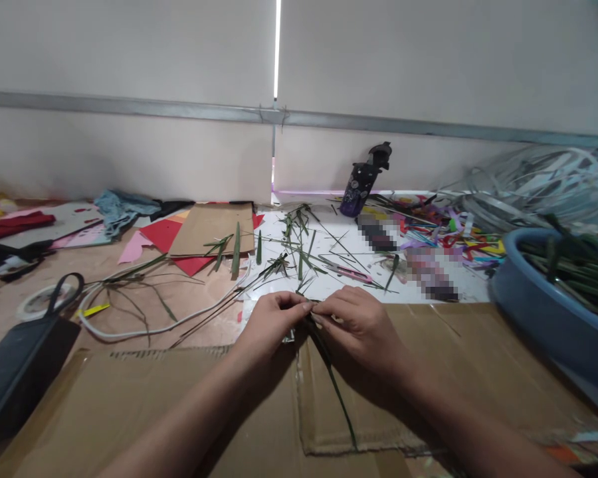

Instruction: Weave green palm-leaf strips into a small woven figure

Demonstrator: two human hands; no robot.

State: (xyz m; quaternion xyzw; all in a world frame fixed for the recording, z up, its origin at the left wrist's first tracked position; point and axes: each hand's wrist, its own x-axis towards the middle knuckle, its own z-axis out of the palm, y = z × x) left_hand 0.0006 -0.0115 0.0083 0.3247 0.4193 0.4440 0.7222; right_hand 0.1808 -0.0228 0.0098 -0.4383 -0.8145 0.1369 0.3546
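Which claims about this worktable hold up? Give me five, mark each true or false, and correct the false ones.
1. The left hand and right hand pinch a green leaf strip. True.
2. The blue basin holds red cloth. False: it holds green leaves.
3. The dark bottle stands on the cardboard. False: it stands farther back.
4. A strapped dark box lies at the left. True.
5. Colourful scraps lie between bottle and basin. True.

Left of the tub [538, 318], our bare forearms [194, 405] angle inward. Our left hand [272, 325] and right hand [356, 325] meet, each thumb pinched toward its index, fingertips nearly touching. Right hand nearer the tub, back uppermost.
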